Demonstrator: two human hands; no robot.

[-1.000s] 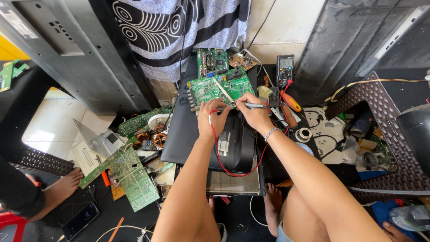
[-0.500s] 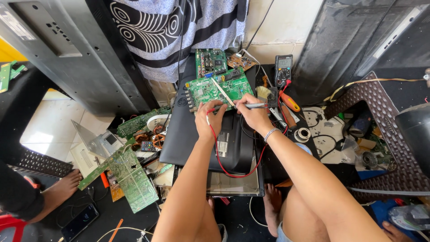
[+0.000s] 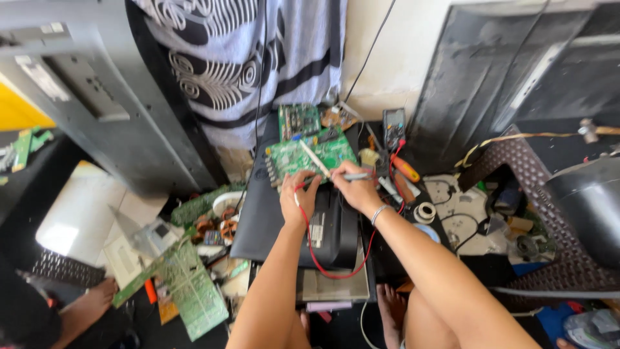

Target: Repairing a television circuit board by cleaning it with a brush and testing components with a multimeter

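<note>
Hands are held close together over a green circuit board point(image 3: 309, 155) that lies flat on a dark slab at the far middle of the scene, just beyond a black box-shaped unit point(image 3: 336, 226). The left hand point(image 3: 298, 200) is curled with fingertips pressed together on the end of a red lead point(image 3: 323, 265), which loops down over the black unit and back up. The right hand point(image 3: 354, 190) is closed in a pinch on a slim grey probe point(image 3: 356, 176) laid level, pointing left toward the board's near edge. A pale thin stick point(image 3: 312, 158) lies slanted across the board between the two hands; whether a finger touches it cannot be told.

The board is judged light, stiff and fragile: thin, studded with small parts and solder points that can be bent or shorted. It would best be taken by its bare edges or corners, never across the component face. The lead is soft and springy and may tug whatever it is clipped to.

A multimeter point(image 3: 394, 128) stands just right of the board, an orange-handled tool point(image 3: 405, 169) near it. A second green board point(image 3: 298, 119) lies farther back, and more boards point(image 3: 194, 291) are scattered at the near left.
</note>
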